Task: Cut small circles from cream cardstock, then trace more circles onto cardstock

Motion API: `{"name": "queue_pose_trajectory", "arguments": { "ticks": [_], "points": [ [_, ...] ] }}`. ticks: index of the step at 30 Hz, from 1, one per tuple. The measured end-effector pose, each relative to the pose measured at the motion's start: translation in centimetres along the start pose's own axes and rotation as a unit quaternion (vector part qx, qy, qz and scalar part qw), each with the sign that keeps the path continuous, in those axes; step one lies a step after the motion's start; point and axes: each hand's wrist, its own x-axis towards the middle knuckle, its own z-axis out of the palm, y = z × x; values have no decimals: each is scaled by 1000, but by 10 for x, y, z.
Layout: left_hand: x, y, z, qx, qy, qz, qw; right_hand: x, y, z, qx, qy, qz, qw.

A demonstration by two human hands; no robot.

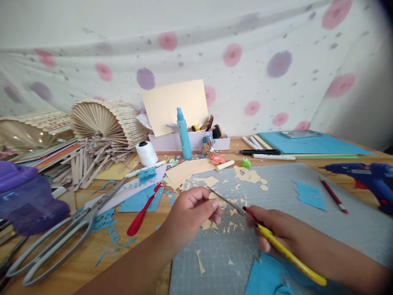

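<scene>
My left hand (193,211) is closed in a pinch above the grey cutting mat (221,262). A small piece of cream paper (211,196) shows at its fingertips, mostly hidden by the thumb. My right hand (276,225) grips scissors (270,238) with yellow handles, the blades pointing up and left towards the left fingertips. The gap between the blades is hard to make out. Beneath both hands, cream paper scraps (231,226) lie scattered on the mat. Small cream paper discs (248,175) are heaped farther back.
Large grey-handled scissors (66,233), a red spoon-shaped tool (143,213) and a purple container (30,200) are left. A blue bottle (184,135) stands before a white box (159,142). At right lie a blue glue gun (362,172), a dark red pencil (334,196) and blue paper (310,195).
</scene>
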Motion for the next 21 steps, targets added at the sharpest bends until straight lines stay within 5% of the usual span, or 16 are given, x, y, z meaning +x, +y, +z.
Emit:
{"name": "queue_pose_trajectory", "arguments": {
  "ticks": [10,21],
  "points": [
    [1,1,-1,17,-4,14,1000,9,8,5,17,4,-3,1000],
    [1,1,1,-38,21,-12,999,2,15,0,-23,94,-38,995]
  ]
}}
